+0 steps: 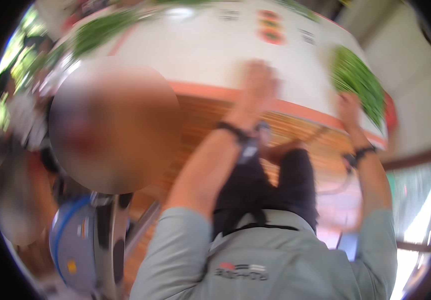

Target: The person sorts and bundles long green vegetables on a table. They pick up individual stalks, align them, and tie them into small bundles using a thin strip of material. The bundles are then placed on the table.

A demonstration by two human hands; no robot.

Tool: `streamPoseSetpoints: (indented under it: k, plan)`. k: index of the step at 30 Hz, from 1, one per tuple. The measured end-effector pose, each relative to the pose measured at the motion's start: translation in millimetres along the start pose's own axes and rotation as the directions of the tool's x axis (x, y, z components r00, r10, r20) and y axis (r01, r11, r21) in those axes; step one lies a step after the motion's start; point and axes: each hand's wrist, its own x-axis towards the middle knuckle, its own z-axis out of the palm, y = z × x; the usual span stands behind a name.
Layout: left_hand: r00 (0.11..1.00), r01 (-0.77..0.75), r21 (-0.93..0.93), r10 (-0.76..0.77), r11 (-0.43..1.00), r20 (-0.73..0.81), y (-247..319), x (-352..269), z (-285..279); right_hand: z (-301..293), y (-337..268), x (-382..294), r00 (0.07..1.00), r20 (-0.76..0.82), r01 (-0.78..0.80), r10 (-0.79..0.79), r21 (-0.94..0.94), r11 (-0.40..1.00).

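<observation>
Strong motion blur softens both hands. My left hand is at the near part of a white table with a red-orange border; nothing shows in it, and whether it touches the surface is unclear. At the table's right end, my right hand is against the lower left side of a bundle of long green leaves. Its fingers are too blurred to show whether they grip the leaves. Dark bands circle both my wrists.
More green leaves lie at the table's far left. Three round printed marks and some writing are on the tabletop. To my left are people, one behind a blurred disc, and a grey and blue rounded object. Wooden flooring shows below the table.
</observation>
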Motion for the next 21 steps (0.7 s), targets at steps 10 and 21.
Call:
streamPoseSetpoints:
  k: [10,21]
  plan:
    - [0.988,0.143,-0.119,-0.149,0.983,-0.048,35,-25,10,-5,24,-6,0.993,0.118,-0.006,0.006,-0.003,1.0]
    - [0.989,0.143,-0.024,-0.143,0.989,-0.025,31,-23,8,-6,16,1,0.987,0.159,-0.018,0.014,0.024,1.0]
